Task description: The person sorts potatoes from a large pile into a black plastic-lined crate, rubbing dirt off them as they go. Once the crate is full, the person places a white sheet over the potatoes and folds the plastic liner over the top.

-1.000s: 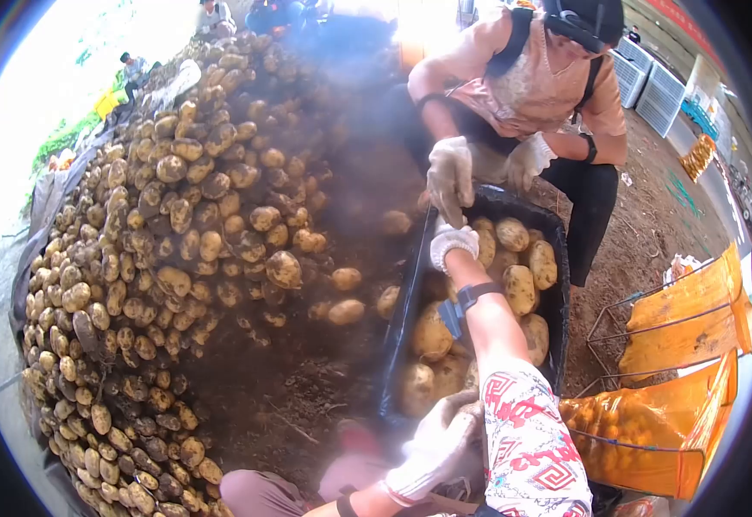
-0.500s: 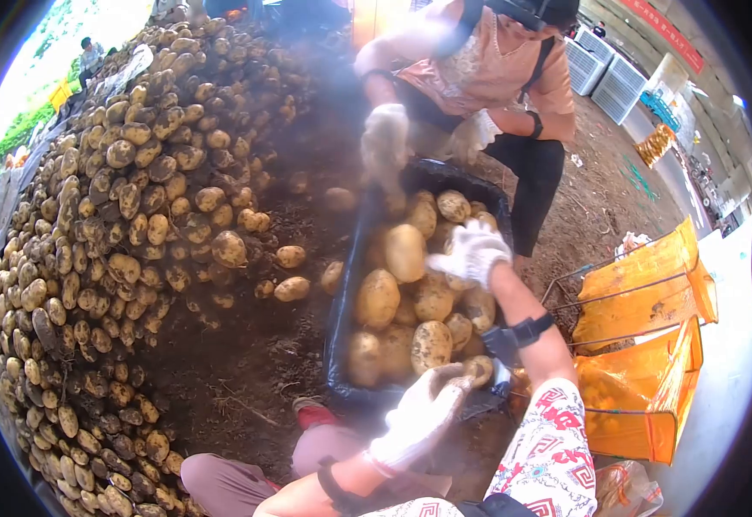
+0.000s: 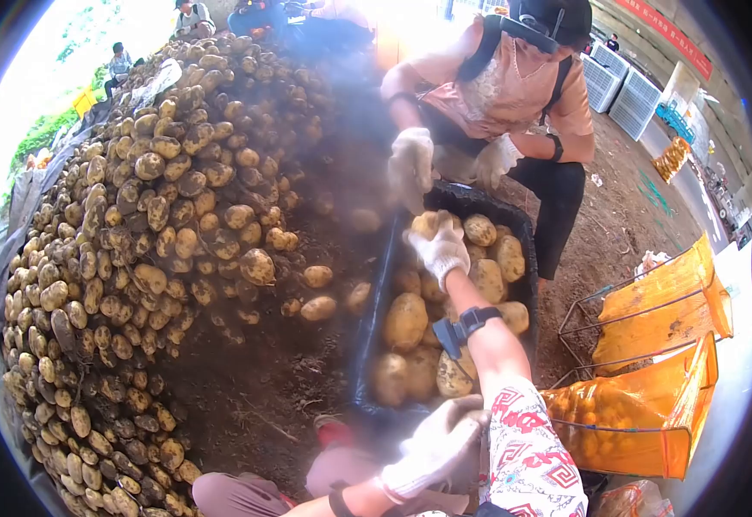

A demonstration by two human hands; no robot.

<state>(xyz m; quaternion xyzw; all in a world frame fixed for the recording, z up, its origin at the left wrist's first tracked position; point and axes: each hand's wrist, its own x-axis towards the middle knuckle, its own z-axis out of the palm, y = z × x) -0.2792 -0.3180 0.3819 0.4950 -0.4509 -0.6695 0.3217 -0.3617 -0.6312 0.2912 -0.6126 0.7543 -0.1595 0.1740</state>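
A black-lined crate [image 3: 374, 332] of potatoes stands in front of me. My right hand [image 3: 441, 252], in a white knitted glove, reaches to its far half, with fingers bent around a potato [image 3: 428, 223]. Larger potatoes, such as a pale one [image 3: 405, 320], lie below that hand. My left hand [image 3: 438, 444], also gloved, is near the crate's close edge. Its fingers are curled inward, and whatever they may hold is hidden. A co-worker's gloved hands [image 3: 411, 168] are at the far rim.
A large potato heap [image 3: 161, 207] rises at the left, with loose potatoes [image 3: 317, 308] on the soil. At the right, orange mesh bags [image 3: 626, 422] hang on metal frames, one holding potatoes. A person [image 3: 514, 86] sits across the crate. White crates [image 3: 634, 103] stand farther back.
My right hand has moved from spread over the crate's middle to a potato farther away, its fingers closing. My left hand has drawn back slightly from the near potatoes. The view has shifted.
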